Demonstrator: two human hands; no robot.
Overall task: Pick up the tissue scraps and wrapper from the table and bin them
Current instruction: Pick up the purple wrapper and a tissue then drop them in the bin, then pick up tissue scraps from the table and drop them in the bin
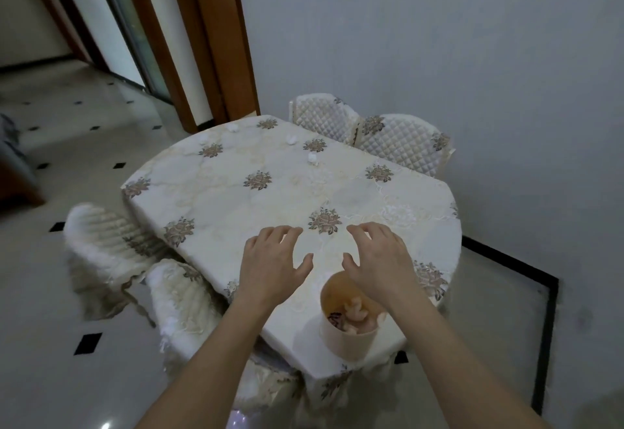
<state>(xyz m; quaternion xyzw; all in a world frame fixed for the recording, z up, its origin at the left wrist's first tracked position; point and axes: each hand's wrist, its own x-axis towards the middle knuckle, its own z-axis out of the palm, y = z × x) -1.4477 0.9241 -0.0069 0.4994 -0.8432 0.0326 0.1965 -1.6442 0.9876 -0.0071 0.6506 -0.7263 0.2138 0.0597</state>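
Several white tissue scraps lie on the far part of the table [216, 205]: one [312, 158] toward the middle, one [291, 140] behind it, one [233, 127] at the far edge, one [203, 139] at the far left edge. A small cream bin [347, 337] stands at the near edge, holding crumpled tissue and a dark-printed wrapper. My left hand [271, 259] hovers over the near table, fingers apart, empty. My right hand [378, 256] spreads open just above the bin's far rim, holding nothing.
Two quilted white chairs [401, 141] stand behind the table against the grey wall. Two fluffy-covered chairs [111, 236] are tucked in at the left. Tiled floor and a wooden door frame [209, 40] lie to the left and beyond.
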